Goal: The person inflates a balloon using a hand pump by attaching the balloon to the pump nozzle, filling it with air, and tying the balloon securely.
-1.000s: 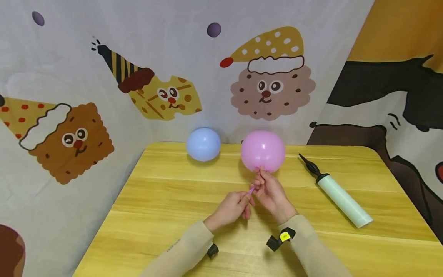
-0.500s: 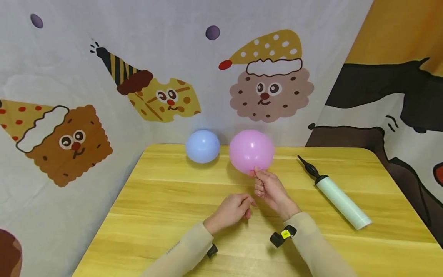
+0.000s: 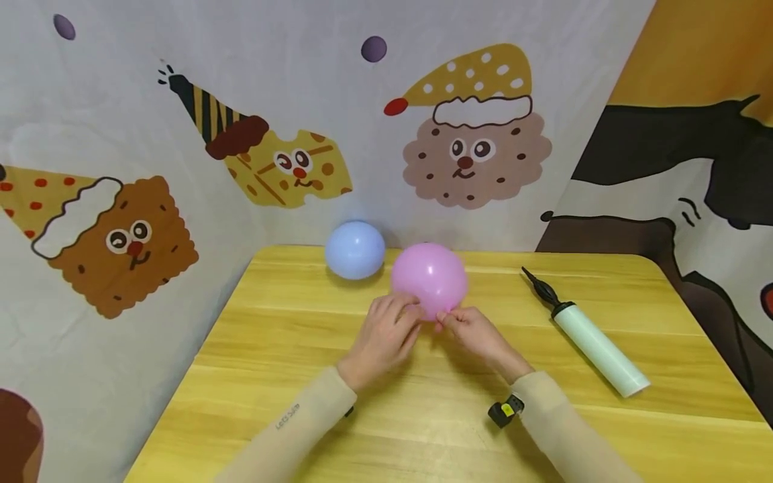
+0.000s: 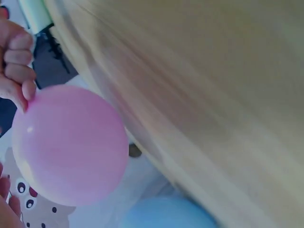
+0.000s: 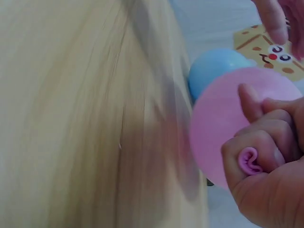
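An inflated pink balloon (image 3: 430, 278) is held above the table by its neck in my right hand (image 3: 480, 335). In the right wrist view the curled fingers (image 5: 259, 137) wrap the neck, and its rolled pink mouth (image 5: 250, 160) pokes out of the fist. My left hand (image 3: 380, 335) hovers at the balloon's near left side, fingers loosely bent and holding nothing. The right wrist view shows a gap between that hand's fingers (image 5: 273, 21) and the pink balloon. Behind it to the left, a smaller blue balloon (image 3: 355, 250) rests on the table.
A pale green hand pump (image 3: 598, 345) with a black nozzle lies at the right on the wooden table (image 3: 253, 349). Behind the table's back edge hangs a cloth (image 3: 374, 134) printed with cartoon biscuits and cheese.
My left hand let go of the balloon's neck, then rose and moved up beside the balloon. My right hand kept its grip and shifted the pink balloon left and toward me.
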A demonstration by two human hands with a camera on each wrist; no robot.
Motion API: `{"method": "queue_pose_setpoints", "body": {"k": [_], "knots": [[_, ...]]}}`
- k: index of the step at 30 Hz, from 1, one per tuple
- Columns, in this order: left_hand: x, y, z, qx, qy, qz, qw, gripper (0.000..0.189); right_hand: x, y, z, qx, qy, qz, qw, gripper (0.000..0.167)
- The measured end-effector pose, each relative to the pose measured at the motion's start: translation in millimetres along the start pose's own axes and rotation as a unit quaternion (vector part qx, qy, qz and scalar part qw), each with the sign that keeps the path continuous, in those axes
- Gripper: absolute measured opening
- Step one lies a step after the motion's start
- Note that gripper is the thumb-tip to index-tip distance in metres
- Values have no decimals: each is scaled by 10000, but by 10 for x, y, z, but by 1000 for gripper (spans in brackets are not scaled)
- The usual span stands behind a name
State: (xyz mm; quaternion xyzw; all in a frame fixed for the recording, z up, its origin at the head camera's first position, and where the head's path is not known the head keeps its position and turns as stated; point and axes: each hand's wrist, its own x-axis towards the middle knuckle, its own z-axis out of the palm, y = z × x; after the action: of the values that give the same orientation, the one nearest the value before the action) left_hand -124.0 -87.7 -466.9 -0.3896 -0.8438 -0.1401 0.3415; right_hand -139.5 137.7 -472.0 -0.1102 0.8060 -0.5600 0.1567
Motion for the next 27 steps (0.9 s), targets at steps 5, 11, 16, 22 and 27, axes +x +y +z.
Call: {"method": "queue_pose_setpoints", "body": {"k": [5,11,16,22,27], "knots": [[76,-50,17,947,-759,508,9913,62,8,-50,5,-1222,-325,-466,9909,32],[294,-34,-32,1572,-1969,766,9647,84,-9,-166,61,-1863,-542,-865,9772,29],[389,-32,-74,1980,-2385,1084,9445,80,-65,-244,93,-2114,-671,-1067,9692,27],[375,-30,-112,1988,-2444,854,9452,61,-125,-261,139,-2315,-499,-1098,9653,31],[331,-16,-167,1859,-2450,235,9512,55,-231,-249,164,-2365,18,-1276,9632,31]]}}
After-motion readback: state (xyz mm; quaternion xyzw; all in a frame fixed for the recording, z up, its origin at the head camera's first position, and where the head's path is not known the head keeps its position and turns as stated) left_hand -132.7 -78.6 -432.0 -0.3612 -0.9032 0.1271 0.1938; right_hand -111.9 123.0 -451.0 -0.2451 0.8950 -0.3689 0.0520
